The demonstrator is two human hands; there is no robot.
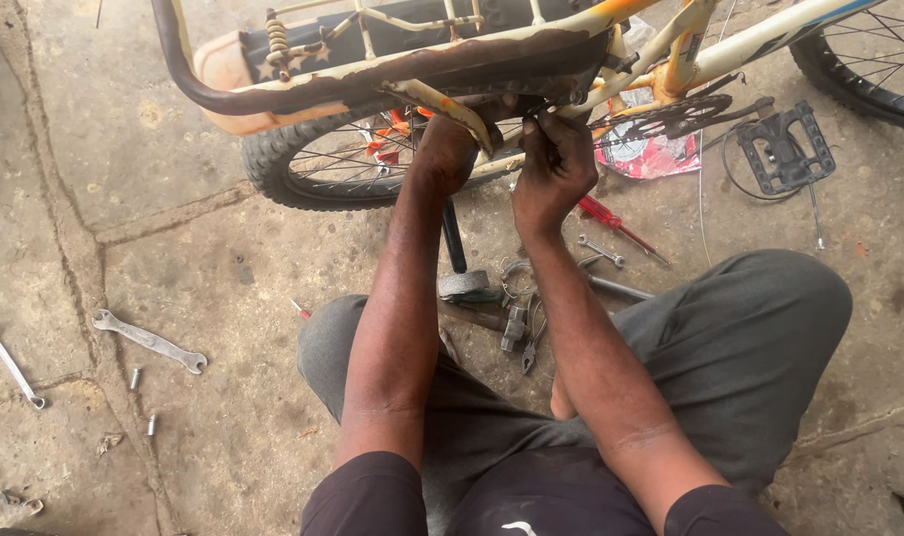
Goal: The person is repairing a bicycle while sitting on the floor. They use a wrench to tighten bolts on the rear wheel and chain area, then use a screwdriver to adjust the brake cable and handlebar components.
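While both arms reach under the worn cream-and-orange bicycle frame, right hand pinches a small fitting by the knobby rear wheel; left hand grips the frame stay; steadying the frame seems wise; silver flat spanner lies on concrete floor.

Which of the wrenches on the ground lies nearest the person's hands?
The small wrench beside the red-handled screwdriver, just below the right hand; the other two wrenches lie far left.
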